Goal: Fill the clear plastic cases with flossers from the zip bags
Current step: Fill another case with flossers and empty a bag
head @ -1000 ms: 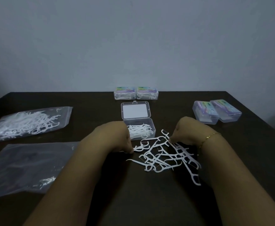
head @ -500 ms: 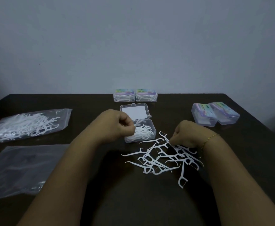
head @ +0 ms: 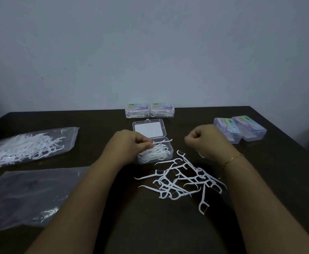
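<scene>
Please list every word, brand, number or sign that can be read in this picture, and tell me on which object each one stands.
No text can be read.
Two closed cases at the back: coloured lid labels, print too blurred.
Two closed cases on the right: coloured lid labels, print too blurred.
Open case: the lid insert is plain white.
Zip bags: no print visible.

Right hand (head: pixel 204 139) fingers curled under, contents unseen; case labels (head: pixel 162 105) unreadable.

loose flossers (head: pixel 182 180) crowd table (head: pixel 168 226) before open case (head: pixel 155 153).
</scene>
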The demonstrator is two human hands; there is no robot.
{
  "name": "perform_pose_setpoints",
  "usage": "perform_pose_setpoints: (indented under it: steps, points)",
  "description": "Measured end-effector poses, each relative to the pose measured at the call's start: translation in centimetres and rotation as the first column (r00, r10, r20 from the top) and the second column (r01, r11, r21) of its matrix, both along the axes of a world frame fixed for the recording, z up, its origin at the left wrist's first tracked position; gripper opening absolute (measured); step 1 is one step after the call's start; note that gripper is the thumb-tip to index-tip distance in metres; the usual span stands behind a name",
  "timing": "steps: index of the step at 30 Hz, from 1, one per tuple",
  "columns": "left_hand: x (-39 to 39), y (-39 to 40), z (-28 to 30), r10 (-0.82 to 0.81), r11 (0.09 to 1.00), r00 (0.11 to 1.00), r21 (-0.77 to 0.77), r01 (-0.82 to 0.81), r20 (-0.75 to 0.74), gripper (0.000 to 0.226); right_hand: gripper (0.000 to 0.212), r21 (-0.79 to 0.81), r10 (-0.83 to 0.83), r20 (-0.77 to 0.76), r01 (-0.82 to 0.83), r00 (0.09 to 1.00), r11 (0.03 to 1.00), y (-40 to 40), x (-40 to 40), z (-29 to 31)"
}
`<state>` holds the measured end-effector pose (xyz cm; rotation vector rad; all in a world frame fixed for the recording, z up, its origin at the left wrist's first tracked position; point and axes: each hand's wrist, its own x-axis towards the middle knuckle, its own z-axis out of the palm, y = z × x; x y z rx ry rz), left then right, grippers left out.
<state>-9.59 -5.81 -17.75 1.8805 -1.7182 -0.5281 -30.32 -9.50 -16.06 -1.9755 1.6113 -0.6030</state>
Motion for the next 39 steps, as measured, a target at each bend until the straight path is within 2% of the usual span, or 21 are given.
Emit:
perform_pose_setpoints:
  steps: [3,8,10,14,18,24,28,32,35,39]
  points:
    - [0.5,-0.1,0.0,0.009,0.998,1.000,0.061,-0.009,0.006,0.018,0.022,-0.216,0.030,0.216,0.018,0.976,0.976,0.4,1.1,-0.3]
    - [0.8,-0.2,-0.3,-0.017,0.995,0.999,0.097,0.012,0.042,0.024,0.013,-0.433,0.174,0.298,-0.030,0.939,0.901,1.3,3.6,-1.4]
    - [0.9,-0.2,-0.3,-0.046,0.994,0.995,0.100,0.038,0.087,0.026,0.010,-0.463,0.204,0.235,-0.075,0.950,0.883,1.2,4.2,-2.0]
    - [1.0,-0.3,-0.3,-0.074,0.995,0.987,0.073,0.064,0.145,0.029,0.017,-0.459,0.197,-0.083,-0.213,0.977,0.862,1.1,4.8,-2.7]
    - [0.9,-0.2,-0.2,-0.101,0.995,0.979,0.013,0.100,0.179,0.030,0.024,-0.396,0.200,-0.227,-0.278,0.953,0.875,0.8,5.0,-3.0]
    - [0.7,0.0,0.1,-0.086,0.996,0.976,-0.017,0.091,0.201,0.019,0.020,-0.355,0.146,-0.180,-0.203,0.973,0.912,0.5,3.7,-1.9]
    - [0.1,0.4,0.4,-0.129,0.992,0.977,0.039,0.124,0.171,0.013,0.015,-0.072,0.068,-0.210,-0.085,0.975,0.994,0.1,1.0,-0.4]
    - [-0.3,0.8,0.7,-0.177,0.980,0.968,0.128,0.155,0.180,0.018,0.025,0.188,0.033,-0.358,0.038,0.933,0.981,0.0,-0.9,0.9]
    - [-0.8,1.1,1.1,-0.207,0.967,0.952,0.195,0.164,0.224,0.027,0.032,0.279,0.035,-0.370,0.075,0.928,0.957,0.0,-1.5,1.0]
    - [-1.6,1.4,1.1,-0.250,0.955,0.922,0.232,0.184,0.296,0.033,0.038,0.319,0.071,-0.373,0.056,0.925,0.946,0.2,-1.2,0.5]
